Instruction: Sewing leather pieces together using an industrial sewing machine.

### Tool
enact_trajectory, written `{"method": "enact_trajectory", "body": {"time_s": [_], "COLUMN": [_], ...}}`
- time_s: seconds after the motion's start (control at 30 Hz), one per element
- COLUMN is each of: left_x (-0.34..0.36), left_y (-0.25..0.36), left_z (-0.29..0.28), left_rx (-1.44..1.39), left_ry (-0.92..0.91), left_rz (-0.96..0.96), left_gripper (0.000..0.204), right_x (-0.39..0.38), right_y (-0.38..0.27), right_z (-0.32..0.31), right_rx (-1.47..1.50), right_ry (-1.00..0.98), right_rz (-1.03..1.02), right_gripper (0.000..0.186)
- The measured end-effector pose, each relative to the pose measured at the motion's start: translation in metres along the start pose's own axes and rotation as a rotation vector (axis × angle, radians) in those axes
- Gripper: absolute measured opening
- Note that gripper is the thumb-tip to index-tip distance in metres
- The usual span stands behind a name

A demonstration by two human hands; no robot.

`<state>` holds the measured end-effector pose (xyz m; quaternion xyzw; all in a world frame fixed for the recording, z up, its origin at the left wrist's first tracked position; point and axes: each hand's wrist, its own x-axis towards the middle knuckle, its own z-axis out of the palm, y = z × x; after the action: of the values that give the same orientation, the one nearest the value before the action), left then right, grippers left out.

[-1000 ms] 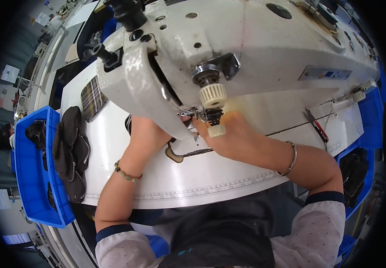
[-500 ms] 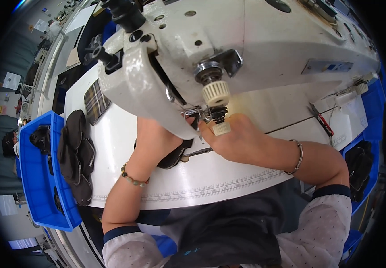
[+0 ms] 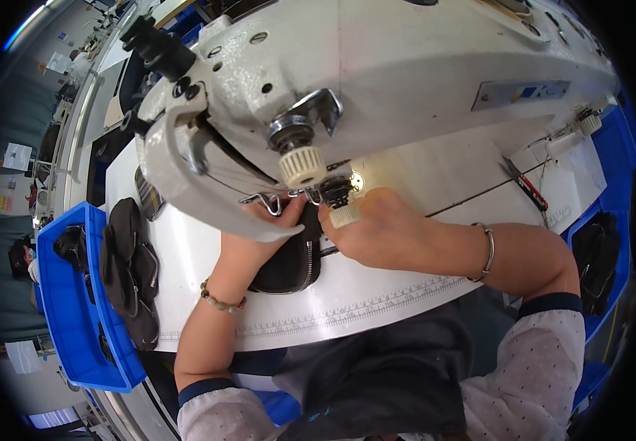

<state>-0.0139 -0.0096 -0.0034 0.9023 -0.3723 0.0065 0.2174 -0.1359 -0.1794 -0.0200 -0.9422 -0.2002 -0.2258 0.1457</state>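
Note:
A small dark fabric pouch (image 3: 286,266) with a metal zipper along its edge lies under the head of a white sewing machine (image 3: 421,66). My left hand (image 3: 248,246) grips the far part of the pouch, its fingers partly hidden by the machine's curved guard. On the pouch's right edge, close to the needle area, the fingertips of my right hand (image 3: 380,231) are pinched together. The machine's knobs block part of those fingertips. The needle itself is out of sight.
A white table (image 3: 362,309) with a printed ruler edge lies under the work. Dark fabric pieces (image 3: 127,272) sit at left beside a blue bin (image 3: 75,323). Red-handled snips (image 3: 527,187) rest at right, near another blue bin (image 3: 619,283) holding dark pieces.
The view has shifted, so the machine head appears further left. More of the pouch and its zipper shows now, turned toward me between my hands. Both hands stay near the needle area.

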Motion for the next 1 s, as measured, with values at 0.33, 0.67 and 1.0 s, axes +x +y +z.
{"method": "enact_trajectory", "body": {"time_s": [0.33, 0.67, 1.0], "left_x": [-0.005, -0.038, -0.034], "left_y": [-0.015, 0.024, 0.022], "left_z": [-0.005, -0.054, -0.049], "left_rx": [-0.101, -0.050, -0.343], "left_ry": [0.002, -0.333, -0.281], "left_rz": [-0.075, 0.463, 0.179], "left_gripper": [0.036, 0.059, 0.035], "right_x": [-0.006, -0.008, -0.013], "right_y": [-0.008, -0.022, -0.031], "right_z": [0.012, 0.005, 0.015], "right_rx": [0.164, -0.004, -0.178], "right_ry": [-0.041, 0.013, 0.151], "right_rz": [-0.095, -0.167, -0.309], "right_gripper": [0.016, 0.009, 0.017]}}
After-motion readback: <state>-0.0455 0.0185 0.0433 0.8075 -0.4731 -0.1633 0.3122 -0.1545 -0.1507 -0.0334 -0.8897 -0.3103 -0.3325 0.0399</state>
